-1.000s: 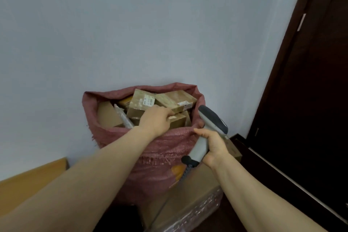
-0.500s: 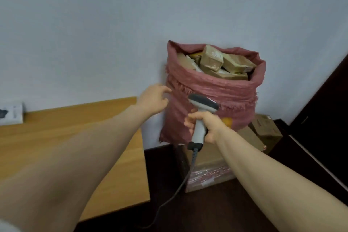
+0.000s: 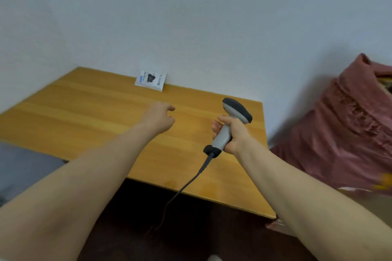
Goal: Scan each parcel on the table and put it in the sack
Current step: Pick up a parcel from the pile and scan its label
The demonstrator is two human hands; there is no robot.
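Note:
A small white parcel [image 3: 150,80] with a dark print leans against the wall at the back edge of the wooden table [image 3: 84,112]. My left hand [image 3: 159,117] hovers over the table in front of it, empty, fingers loosely curled and apart. My right hand [image 3: 232,134] grips the grey handle of a corded barcode scanner [image 3: 234,115], its dark head pointing toward the wall. The red woven sack [image 3: 347,133] stands at the far right beside the table, its opening cut off by the frame edge.
The scanner's cable [image 3: 184,186] hangs over the table's front edge to the dark floor. A grey surface [image 3: 23,167] lies at the lower left. A cardboard box [image 3: 373,199] sits under the sack at the right.
My view has swung left from the sack to the table. My left hand has left the sack's parcels and now hovers over the table; the scanner stays in my right hand.

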